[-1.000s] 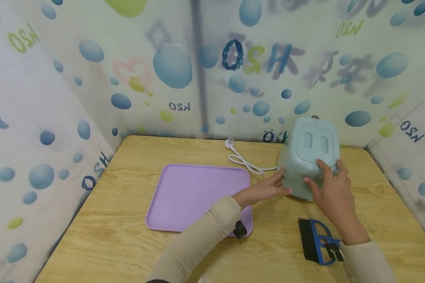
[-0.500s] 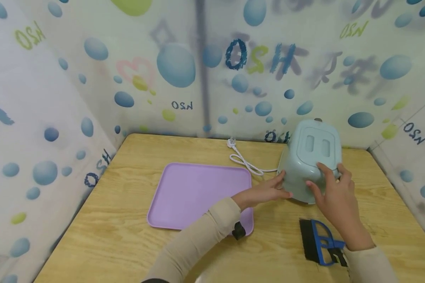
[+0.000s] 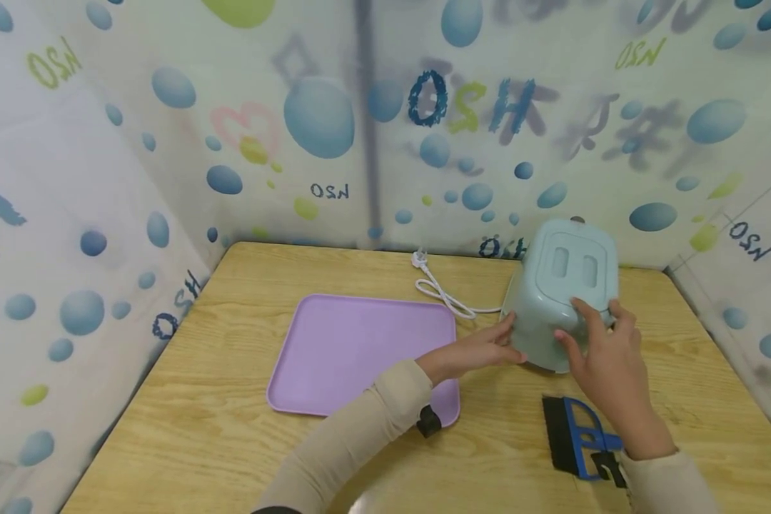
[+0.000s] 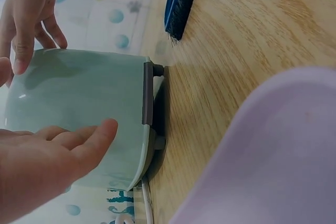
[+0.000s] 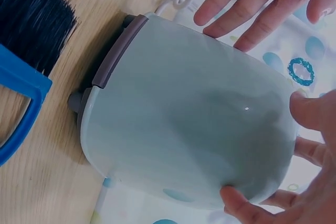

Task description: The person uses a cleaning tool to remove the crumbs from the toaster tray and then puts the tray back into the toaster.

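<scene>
A pale green toaster (image 3: 546,307) with a closed lid stands at the back right of the table. My right hand (image 3: 613,357) grips its upper near corner, thumb on the near face and fingers curving over the lid and right side. Low on the left side, straight fingers of my left hand (image 3: 472,350) touch the toaster. In the left wrist view, a dark brown strip (image 4: 148,93) runs along the base edge, with short feet beside it. Shadow under the base hides whether every foot touches the wood. A white power cord (image 3: 446,296) runs out behind the toaster.
A purple tray (image 3: 353,350) lies left of the toaster, partly under my left forearm. A blue brush (image 3: 575,439) with black bristles lies in front of the toaster, near my right wrist. Patterned cloth walls (image 3: 385,143) enclose the wooden table (image 3: 186,400).
Over the last second the toaster has come slightly towards me, with both hands staying on it. The head view has shifted a little. The tray keeps its place.
</scene>
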A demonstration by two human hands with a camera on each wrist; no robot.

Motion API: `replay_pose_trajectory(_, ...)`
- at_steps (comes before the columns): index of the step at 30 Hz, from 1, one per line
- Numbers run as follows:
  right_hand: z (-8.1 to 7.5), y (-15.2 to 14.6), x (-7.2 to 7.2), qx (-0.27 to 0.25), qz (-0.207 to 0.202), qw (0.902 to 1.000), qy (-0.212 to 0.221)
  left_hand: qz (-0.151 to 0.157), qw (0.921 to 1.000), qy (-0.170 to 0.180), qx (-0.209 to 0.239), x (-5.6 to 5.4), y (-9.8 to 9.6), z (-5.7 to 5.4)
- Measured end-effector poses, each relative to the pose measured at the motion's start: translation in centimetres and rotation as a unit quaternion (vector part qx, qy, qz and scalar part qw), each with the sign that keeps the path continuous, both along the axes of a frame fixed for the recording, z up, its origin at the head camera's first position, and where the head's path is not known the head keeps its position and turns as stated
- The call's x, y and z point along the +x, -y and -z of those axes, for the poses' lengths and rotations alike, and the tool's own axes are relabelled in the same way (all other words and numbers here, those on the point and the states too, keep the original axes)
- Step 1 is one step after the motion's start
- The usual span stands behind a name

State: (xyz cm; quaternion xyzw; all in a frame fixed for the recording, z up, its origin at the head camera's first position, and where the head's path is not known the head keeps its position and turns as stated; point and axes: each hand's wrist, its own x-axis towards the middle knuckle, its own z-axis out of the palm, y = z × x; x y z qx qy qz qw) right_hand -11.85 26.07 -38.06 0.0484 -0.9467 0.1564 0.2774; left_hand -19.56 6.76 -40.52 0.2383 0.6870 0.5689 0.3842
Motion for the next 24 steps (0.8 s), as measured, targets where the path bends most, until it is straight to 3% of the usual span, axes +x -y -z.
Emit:
replay_pose_trajectory(6, 0.1, 0.3, 0.2, -0.002, 0.005, 0.9999, 0.016, -0.003, 0.9999, -0.011, -0.012, 0.2, 0.4, -0.1)
replay_pose_trajectory(17, 0.4, 0.6, 0.7, 0.008, 0.008, 0.9999, 0.001, -0.002, 1.0, 0.0, -0.003, 0.6, 0.6, -0.1)
replay_pose_trajectory(24, 0.6, 0.9, 0.7, -0.004, 0.024, 0.9996, -0.017, -0.046, 0.9987, 0.021, 0.0, 1.4, 0.4, -0.1)
